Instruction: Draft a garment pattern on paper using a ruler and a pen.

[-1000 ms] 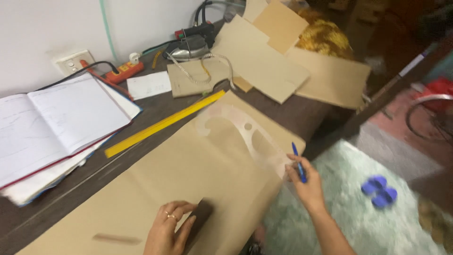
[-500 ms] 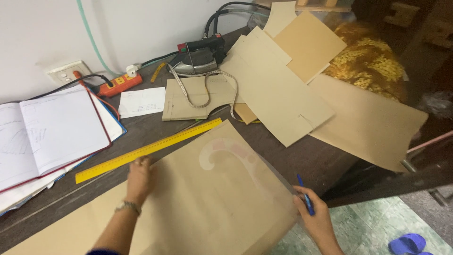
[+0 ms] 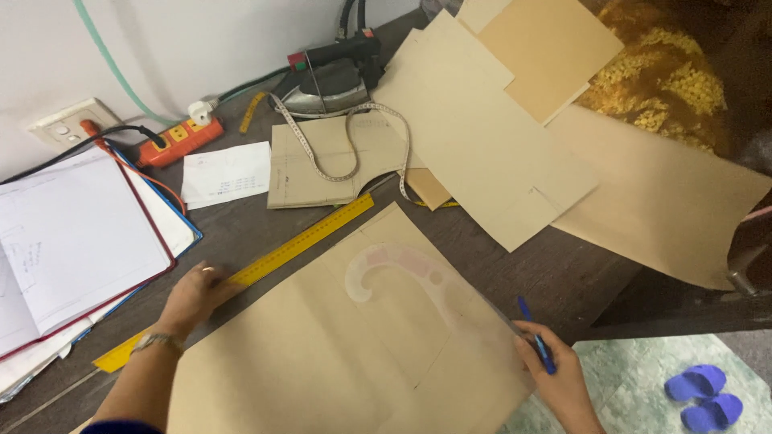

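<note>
Left hand (image 3: 193,296) lies flat, fingers open, on the yellow ruler (image 3: 265,261) at the edge of the brown paper (image 3: 322,362) on the tabletop (image 3: 563,273). Right hand (image 3: 555,378) is closed on a blue pen (image 3: 537,345) and rests on the paper's right side, near a clear curve template (image 3: 410,277).

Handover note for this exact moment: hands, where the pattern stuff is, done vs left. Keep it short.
Left hand: flat on the yellow ruler, at the upper edge of the brown pattern paper.
Right hand: holds a blue pen at the paper's right edge, beside the clear French curve lying on the sheet.
Measuring tape lies on a cut piece near the iron; open notebook to the left.
Done: curve and ruler laid out.
Left: no drawn line can be made out.
</note>
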